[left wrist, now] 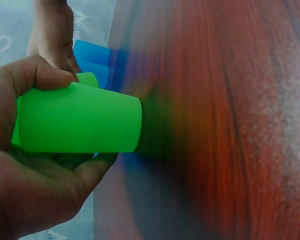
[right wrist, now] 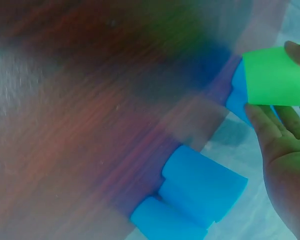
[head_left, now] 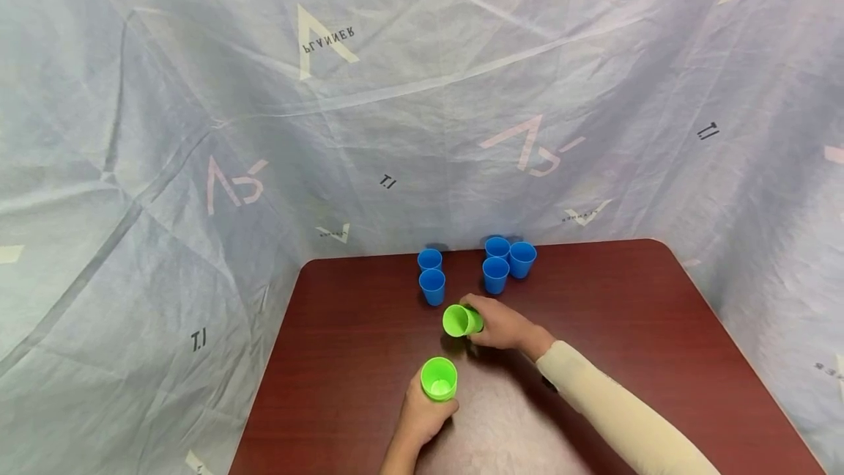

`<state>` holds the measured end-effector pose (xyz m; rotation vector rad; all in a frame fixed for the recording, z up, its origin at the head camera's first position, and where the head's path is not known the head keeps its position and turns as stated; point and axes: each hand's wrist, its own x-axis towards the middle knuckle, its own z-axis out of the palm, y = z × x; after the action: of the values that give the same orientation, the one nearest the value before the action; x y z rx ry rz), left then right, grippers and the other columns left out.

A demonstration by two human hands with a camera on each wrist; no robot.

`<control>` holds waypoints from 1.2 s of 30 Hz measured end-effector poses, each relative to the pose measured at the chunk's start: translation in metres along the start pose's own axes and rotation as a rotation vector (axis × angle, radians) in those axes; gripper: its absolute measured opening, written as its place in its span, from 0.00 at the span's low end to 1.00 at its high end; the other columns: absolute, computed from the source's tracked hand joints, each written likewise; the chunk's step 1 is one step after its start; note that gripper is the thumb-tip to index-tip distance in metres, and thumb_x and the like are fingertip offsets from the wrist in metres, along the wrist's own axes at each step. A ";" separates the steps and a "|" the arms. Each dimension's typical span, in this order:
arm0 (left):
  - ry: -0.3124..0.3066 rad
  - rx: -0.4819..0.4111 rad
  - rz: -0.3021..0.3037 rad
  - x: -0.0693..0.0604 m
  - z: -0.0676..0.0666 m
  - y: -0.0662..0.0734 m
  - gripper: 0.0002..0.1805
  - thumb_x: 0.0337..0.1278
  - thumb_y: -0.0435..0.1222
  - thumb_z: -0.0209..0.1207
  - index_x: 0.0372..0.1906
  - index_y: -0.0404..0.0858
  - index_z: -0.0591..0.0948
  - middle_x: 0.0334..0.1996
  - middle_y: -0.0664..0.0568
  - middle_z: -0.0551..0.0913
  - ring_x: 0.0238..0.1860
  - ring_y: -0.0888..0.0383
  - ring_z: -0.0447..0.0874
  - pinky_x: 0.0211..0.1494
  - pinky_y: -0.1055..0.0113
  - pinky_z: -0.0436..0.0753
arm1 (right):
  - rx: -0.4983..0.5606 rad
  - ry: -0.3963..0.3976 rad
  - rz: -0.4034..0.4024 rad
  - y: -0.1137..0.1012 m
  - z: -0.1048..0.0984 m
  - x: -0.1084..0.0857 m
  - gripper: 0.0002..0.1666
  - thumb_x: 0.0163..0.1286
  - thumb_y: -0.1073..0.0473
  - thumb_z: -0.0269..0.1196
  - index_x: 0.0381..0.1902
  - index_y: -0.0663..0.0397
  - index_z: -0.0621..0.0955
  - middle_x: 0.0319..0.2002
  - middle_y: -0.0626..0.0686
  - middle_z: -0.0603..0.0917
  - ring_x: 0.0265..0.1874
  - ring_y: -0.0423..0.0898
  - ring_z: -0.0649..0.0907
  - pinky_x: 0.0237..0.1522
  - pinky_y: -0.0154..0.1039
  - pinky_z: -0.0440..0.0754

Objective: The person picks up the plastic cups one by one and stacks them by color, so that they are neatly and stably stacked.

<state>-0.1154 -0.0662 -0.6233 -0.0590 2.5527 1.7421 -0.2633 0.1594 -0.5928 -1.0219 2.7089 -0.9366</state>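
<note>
From the head view alone, green cups [head_left: 438, 378] [head_left: 461, 321] clasped by left grip [head_left: 423, 413] and right grip [head_left: 502, 324] show insides.

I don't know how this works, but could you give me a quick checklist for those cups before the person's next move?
1. Left hand holding the left green cup: ok, wrapped round it.
2. Right hand holding the right green cup: ok, gripped.
3. Right green cup upright: not ok, tilted, its mouth towards the person's left.
4. Left green cup's base resting on the table: cannot tell.
5. Blue cups standing mouth up: ok, the left pair and the right trio all are.
</note>
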 end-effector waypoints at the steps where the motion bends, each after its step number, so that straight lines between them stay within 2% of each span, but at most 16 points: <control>1: 0.001 -0.004 -0.001 0.000 0.000 0.000 0.38 0.31 0.27 0.74 0.60 0.42 0.81 0.47 0.55 0.87 0.49 0.60 0.83 0.57 0.63 0.81 | 0.022 0.009 0.002 -0.001 0.001 -0.001 0.33 0.61 0.61 0.76 0.61 0.48 0.75 0.50 0.44 0.82 0.44 0.39 0.78 0.50 0.39 0.83; 7: 0.010 -0.007 0.002 -0.001 -0.001 -0.001 0.39 0.30 0.26 0.74 0.60 0.40 0.81 0.46 0.54 0.87 0.49 0.60 0.83 0.56 0.64 0.81 | 0.174 0.049 -0.004 -0.017 0.003 -0.007 0.48 0.63 0.58 0.75 0.76 0.50 0.65 0.55 0.49 0.83 0.47 0.42 0.82 0.52 0.53 0.88; 10: 0.005 -0.013 0.005 0.000 -0.001 -0.001 0.39 0.30 0.26 0.73 0.60 0.41 0.81 0.46 0.54 0.87 0.49 0.60 0.83 0.56 0.63 0.81 | 0.219 0.075 -0.006 -0.027 0.002 -0.011 0.51 0.64 0.57 0.74 0.80 0.49 0.62 0.55 0.48 0.83 0.47 0.41 0.83 0.51 0.54 0.89; 13: -0.001 -0.026 0.012 0.001 0.000 -0.001 0.39 0.31 0.26 0.74 0.60 0.41 0.81 0.46 0.54 0.87 0.49 0.60 0.83 0.57 0.63 0.81 | 0.221 0.120 -0.027 -0.038 0.001 -0.013 0.48 0.65 0.56 0.73 0.78 0.50 0.64 0.53 0.45 0.84 0.46 0.39 0.83 0.51 0.47 0.88; 17: -0.001 -0.044 0.015 0.001 0.000 -0.002 0.38 0.31 0.26 0.74 0.59 0.42 0.81 0.46 0.54 0.88 0.48 0.61 0.83 0.57 0.64 0.81 | 0.234 0.164 -0.063 -0.053 -0.004 -0.015 0.45 0.64 0.54 0.74 0.74 0.48 0.66 0.52 0.42 0.83 0.46 0.36 0.84 0.52 0.39 0.86; 22: -0.008 -0.045 0.016 -0.001 0.000 -0.002 0.38 0.32 0.26 0.73 0.60 0.42 0.81 0.46 0.54 0.88 0.48 0.61 0.84 0.56 0.63 0.81 | 0.260 0.178 -0.127 -0.073 -0.011 -0.017 0.44 0.63 0.54 0.74 0.73 0.44 0.65 0.50 0.40 0.83 0.45 0.35 0.83 0.51 0.39 0.86; 28: -0.022 -0.064 0.036 -0.002 0.000 -0.002 0.37 0.35 0.25 0.73 0.60 0.43 0.81 0.43 0.54 0.87 0.43 0.64 0.81 0.52 0.66 0.80 | 0.268 0.154 -0.232 -0.090 -0.010 -0.024 0.44 0.63 0.55 0.74 0.72 0.48 0.65 0.52 0.42 0.83 0.48 0.36 0.83 0.55 0.40 0.85; 32: -0.030 -0.053 0.046 -0.001 -0.001 -0.002 0.31 0.39 0.26 0.72 0.56 0.44 0.81 0.39 0.56 0.85 0.39 0.64 0.80 0.49 0.67 0.79 | 0.253 0.148 -0.253 -0.097 -0.007 -0.026 0.45 0.61 0.54 0.75 0.72 0.49 0.65 0.53 0.42 0.83 0.50 0.36 0.83 0.57 0.40 0.84; 36: -0.038 -0.048 0.034 -0.001 -0.001 -0.002 0.30 0.39 0.26 0.72 0.53 0.46 0.81 0.38 0.57 0.84 0.38 0.64 0.80 0.48 0.67 0.79 | 0.251 0.166 -0.284 -0.099 -0.003 -0.028 0.45 0.60 0.55 0.76 0.71 0.50 0.66 0.53 0.45 0.83 0.49 0.39 0.84 0.57 0.40 0.84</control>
<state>-0.1146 -0.0676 -0.6244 0.0154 2.5000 1.7976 -0.1865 0.1204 -0.5359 -1.3494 2.5204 -1.4260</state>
